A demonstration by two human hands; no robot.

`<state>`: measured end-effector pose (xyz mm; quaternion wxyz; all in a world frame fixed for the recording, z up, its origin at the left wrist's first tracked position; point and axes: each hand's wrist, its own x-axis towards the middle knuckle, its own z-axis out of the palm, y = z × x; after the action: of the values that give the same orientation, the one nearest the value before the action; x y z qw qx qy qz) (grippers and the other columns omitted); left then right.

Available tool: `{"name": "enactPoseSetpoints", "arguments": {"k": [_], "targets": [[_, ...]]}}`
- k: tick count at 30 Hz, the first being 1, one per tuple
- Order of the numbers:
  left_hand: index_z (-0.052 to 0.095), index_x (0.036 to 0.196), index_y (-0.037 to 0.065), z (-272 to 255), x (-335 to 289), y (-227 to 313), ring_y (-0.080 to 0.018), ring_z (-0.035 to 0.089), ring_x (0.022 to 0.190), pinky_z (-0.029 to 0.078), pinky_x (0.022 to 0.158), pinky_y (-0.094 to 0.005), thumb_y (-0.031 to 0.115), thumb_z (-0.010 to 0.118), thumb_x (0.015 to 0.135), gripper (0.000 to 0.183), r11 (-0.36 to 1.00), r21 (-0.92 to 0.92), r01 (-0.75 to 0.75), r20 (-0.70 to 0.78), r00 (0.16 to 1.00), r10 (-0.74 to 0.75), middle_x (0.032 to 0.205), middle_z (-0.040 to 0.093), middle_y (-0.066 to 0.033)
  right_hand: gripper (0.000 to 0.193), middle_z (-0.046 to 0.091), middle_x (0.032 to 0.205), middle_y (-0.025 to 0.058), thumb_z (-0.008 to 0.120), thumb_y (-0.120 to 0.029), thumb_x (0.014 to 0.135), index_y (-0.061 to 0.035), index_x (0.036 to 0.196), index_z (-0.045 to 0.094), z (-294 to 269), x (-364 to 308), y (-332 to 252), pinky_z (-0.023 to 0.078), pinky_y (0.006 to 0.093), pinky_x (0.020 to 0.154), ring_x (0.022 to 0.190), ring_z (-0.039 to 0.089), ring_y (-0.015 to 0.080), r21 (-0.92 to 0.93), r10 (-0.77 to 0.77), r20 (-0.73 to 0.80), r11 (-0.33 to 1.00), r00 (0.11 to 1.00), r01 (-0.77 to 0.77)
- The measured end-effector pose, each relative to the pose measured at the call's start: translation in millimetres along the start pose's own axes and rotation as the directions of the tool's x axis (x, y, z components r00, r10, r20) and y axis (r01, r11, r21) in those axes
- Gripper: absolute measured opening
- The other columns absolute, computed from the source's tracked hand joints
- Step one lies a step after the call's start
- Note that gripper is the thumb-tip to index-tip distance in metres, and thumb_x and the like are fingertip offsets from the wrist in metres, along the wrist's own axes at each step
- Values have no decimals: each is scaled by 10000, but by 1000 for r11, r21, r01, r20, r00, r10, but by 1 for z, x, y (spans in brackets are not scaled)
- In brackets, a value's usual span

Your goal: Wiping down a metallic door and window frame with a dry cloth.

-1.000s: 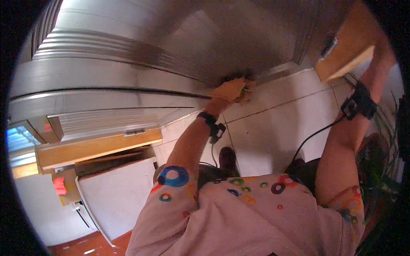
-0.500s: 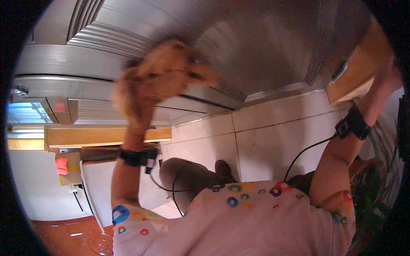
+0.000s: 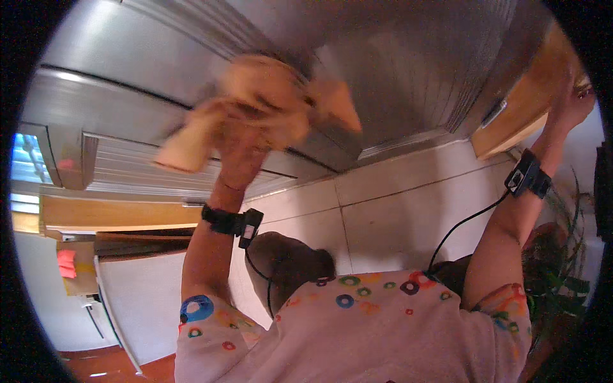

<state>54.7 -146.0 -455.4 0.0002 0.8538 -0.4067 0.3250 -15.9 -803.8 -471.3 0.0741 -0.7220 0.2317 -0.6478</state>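
Observation:
A tan-orange cloth (image 3: pixel 262 83) is bunched against the grey metal door (image 3: pixel 396 70), its loose corners fanning out to both sides and blurred by motion. My left hand (image 3: pixel 246 143) grips it from below, with most of the fingers hidden in the folds. At the far right, my right hand (image 3: pixel 571 105) is raised beside the wooden door frame (image 3: pixel 527 108). Its fingers look curled, and whatever they hold is too small and dark to make out. A black wrist strap with a cable sits on each forearm.
Pale floor tiles (image 3: pixel 396 204) lie below the door. Leafy plants (image 3: pixel 562 274) stand close by my right arm. To the left are a wooden ledge (image 3: pixel 121 214), a white panel (image 3: pixel 140 293) and a cardboard piece with a pink patch (image 3: pixel 66 263).
My left hand and the cloth have shifted right along the door, and the cloth has spread wider. My right hand has moved slightly up, its fingers more curled. The view has tilted a little.

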Motion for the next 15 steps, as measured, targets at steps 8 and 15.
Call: {"name": "enactPoseSetpoints", "arguments": {"k": [8, 15], "targets": [[463, 1154, 24, 98, -53, 40, -238, 489, 1145, 441, 886, -279, 125, 505, 828, 344, 844, -535, -30, 578, 716, 392, 1219, 488, -131, 521, 614, 936, 164, 745, -278, 741, 78, 1046, 516, -12, 5, -57, 469, 332, 695, 793, 585, 243, 232, -167, -98, 955, 981, 186], [475, 1153, 2, 104, -49, 43, -310, 503, 1111, 434, 909, -362, 217, 441, 903, 332, 510, -592, 624, 805, 494, 329, 1190, 512, -170, 395, 593, 906, 161, 649, -196, 820, 87, 1061, 515, -16, 13, -27, 445, 316, 696, 772, 543, 227, -82, -187, 117, 977, 975, 197]]}}
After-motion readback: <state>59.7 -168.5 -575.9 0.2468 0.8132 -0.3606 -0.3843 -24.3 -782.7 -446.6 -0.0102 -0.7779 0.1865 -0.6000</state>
